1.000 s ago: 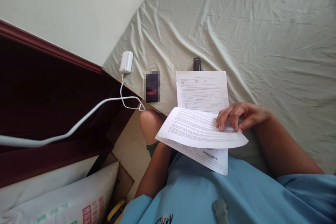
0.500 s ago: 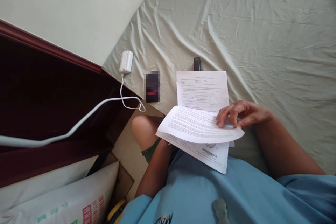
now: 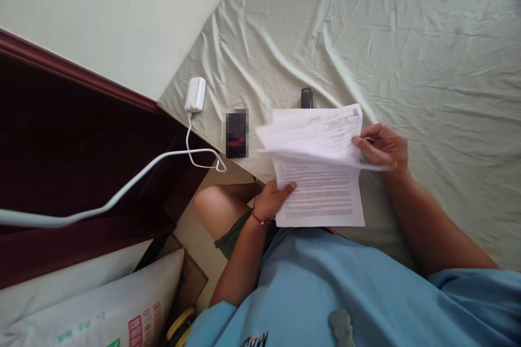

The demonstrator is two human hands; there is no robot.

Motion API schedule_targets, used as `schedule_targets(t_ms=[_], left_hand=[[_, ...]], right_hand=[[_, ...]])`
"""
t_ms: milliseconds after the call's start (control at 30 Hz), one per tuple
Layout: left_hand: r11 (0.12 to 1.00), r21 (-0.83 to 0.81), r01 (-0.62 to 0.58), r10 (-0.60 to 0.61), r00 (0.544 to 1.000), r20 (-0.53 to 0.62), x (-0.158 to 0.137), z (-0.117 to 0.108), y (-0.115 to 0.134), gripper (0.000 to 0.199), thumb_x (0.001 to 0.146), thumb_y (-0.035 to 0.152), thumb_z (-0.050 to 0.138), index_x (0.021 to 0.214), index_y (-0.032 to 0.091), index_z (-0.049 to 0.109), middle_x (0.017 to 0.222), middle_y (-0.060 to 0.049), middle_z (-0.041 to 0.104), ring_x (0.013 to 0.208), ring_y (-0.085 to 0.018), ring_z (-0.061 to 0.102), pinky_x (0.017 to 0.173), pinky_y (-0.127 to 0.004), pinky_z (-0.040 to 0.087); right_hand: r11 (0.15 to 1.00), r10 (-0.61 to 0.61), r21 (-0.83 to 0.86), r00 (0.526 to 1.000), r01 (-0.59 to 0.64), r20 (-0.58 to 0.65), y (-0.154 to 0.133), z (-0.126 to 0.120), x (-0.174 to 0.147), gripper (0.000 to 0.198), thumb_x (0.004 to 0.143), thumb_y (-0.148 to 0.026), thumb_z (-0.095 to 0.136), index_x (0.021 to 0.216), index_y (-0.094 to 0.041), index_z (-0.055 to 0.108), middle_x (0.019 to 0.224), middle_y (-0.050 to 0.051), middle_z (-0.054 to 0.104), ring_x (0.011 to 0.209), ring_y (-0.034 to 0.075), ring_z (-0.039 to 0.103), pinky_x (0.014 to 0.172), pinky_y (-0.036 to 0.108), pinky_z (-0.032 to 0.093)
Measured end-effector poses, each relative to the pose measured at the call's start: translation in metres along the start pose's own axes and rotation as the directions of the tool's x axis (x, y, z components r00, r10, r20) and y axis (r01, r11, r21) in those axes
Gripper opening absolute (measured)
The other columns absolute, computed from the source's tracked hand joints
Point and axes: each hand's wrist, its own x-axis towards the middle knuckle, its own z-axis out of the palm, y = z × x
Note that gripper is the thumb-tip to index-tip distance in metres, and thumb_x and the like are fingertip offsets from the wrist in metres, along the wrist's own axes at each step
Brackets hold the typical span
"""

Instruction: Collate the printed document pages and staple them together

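Observation:
My left hand [image 3: 275, 198], with a red bracelet at the wrist, grips the left edge of a stack of printed papers [image 3: 321, 195]; its thumb lies on top and the other fingers are hidden underneath. My right hand [image 3: 382, 147] pinches the right edge of a lifted printed sheet [image 3: 317, 133]. That sheet is curled and partly smeared by motion, its lower edge hanging over the stack. Beyond the papers, a small black object [image 3: 306, 98] pokes out on the bedsheet; its kind I cannot make out.
Left of the papers lies a dark, pixelated flat object [image 3: 236, 133] on the wrinkled pale green sheet [image 3: 427, 54]. A white power strip [image 3: 196, 95] with a white cable [image 3: 134, 181] sits at the bed's corner. A white printed sack [image 3: 101, 303] stands at lower left, by dark red wood [image 3: 61, 135].
My right hand has moved up and away, carrying the lifted sheet off the stack. My left hand, hidden under the paper before, now shows holding the stack's left edge.

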Motion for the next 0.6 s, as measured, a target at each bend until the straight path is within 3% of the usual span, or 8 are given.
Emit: schedule_targets(t_ms=[67, 133, 267, 367, 500, 533, 600], left_hand=[[0.997, -0.082, 0.016, -0.016, 1.000, -0.005, -0.001, 0.001, 0.000, 0.073, 0.079, 0.068, 0.091, 0.123, 0.011, 0.083, 0.127, -0.020, 0.083, 0.117, -0.039, 0.079, 0.115, -0.061, 0.057], [0.997, -0.079, -0.002, 0.001, 1.000, -0.021, -0.001, 0.002, 0.000, 0.071, 0.078, 0.067, 0.092, 0.121, 0.011, 0.084, 0.128, -0.020, 0.082, 0.121, -0.040, 0.078, 0.119, -0.062, 0.054], [0.998, -0.054, -0.022, 0.020, 0.999, -0.040, 0.001, 0.001, 0.000, 0.071, 0.077, 0.068, 0.093, 0.118, 0.011, 0.085, 0.130, -0.020, 0.082, 0.126, -0.041, 0.077, 0.123, -0.061, 0.051], [0.996, -0.083, -0.013, 0.011, 1.000, -0.026, 0.001, 0.001, 0.000, 0.071, 0.076, 0.067, 0.094, 0.119, 0.011, 0.085, 0.132, -0.020, 0.081, 0.125, -0.041, 0.077, 0.123, -0.062, 0.051], [0.992, -0.125, 0.001, -0.001, 1.000, -0.001, 0.000, 0.003, 0.003, 0.069, 0.078, 0.064, 0.094, 0.119, 0.011, 0.084, 0.131, -0.021, 0.081, 0.123, -0.040, 0.078, 0.122, -0.063, 0.052], [0.992, -0.127, 0.006, -0.006, 1.000, 0.003, -0.001, 0.003, 0.004, 0.068, 0.078, 0.064, 0.094, 0.119, 0.010, 0.084, 0.131, -0.021, 0.082, 0.122, -0.040, 0.078, 0.122, -0.063, 0.053], [0.993, -0.120, 0.012, -0.012, 1.000, 0.002, -0.001, 0.003, 0.005, 0.067, 0.078, 0.064, 0.094, 0.117, 0.010, 0.084, 0.129, -0.021, 0.082, 0.120, -0.040, 0.079, 0.121, -0.062, 0.053]], right_hand=[[0.991, -0.081, -0.115, 0.989, 0.067, -0.123, 0.007, 0.001, 0.003, 0.025, 0.085, -0.041, 0.088, 0.086, -0.025, 0.070, 0.082, -0.001, 0.072, 0.067, 0.016, 0.065, 0.058, 0.029, 0.054], [0.964, -0.169, -0.234, 0.972, 0.128, -0.165, 0.012, -0.001, 0.005, 0.016, 0.088, -0.035, 0.082, 0.090, -0.025, 0.069, 0.087, -0.001, 0.071, 0.071, 0.016, 0.065, 0.064, 0.031, 0.056], [0.829, -0.380, -0.472, 0.922, 0.301, -0.079, 0.014, -0.004, 0.007, 0.018, 0.082, -0.027, 0.079, 0.095, -0.026, 0.066, 0.093, 0.000, 0.064, 0.067, 0.015, 0.055, 0.065, 0.034, 0.054], [0.732, -0.481, -0.555, 0.877, 0.395, -0.011, 0.011, -0.005, 0.006, 0.019, 0.081, -0.026, 0.080, 0.095, -0.026, 0.067, 0.086, -0.001, 0.060, 0.067, 0.017, 0.051, 0.068, 0.036, 0.053], [0.803, -0.399, -0.425, 0.907, 0.417, 0.136, 0.007, -0.005, 0.002, 0.008, 0.090, -0.027, 0.077, 0.098, -0.026, 0.074, 0.082, 0.000, 0.067, 0.067, 0.017, 0.057, 0.069, 0.035, 0.056], [0.844, -0.362, -0.351, 0.914, 0.404, 0.183, 0.006, -0.004, 0.001, 0.013, 0.092, -0.028, 0.077, 0.104, -0.026, 0.077, 0.091, 0.001, 0.073, 0.073, 0.018, 0.063, 0.072, 0.035, 0.059], [0.928, -0.265, -0.178, 0.916, 0.327, 0.303, 0.003, -0.005, 0.000, 0.035, 0.093, -0.033, 0.082, 0.127, -0.029, 0.078, 0.125, 0.006, 0.078, 0.104, 0.023, 0.074, 0.087, 0.039, 0.065]])
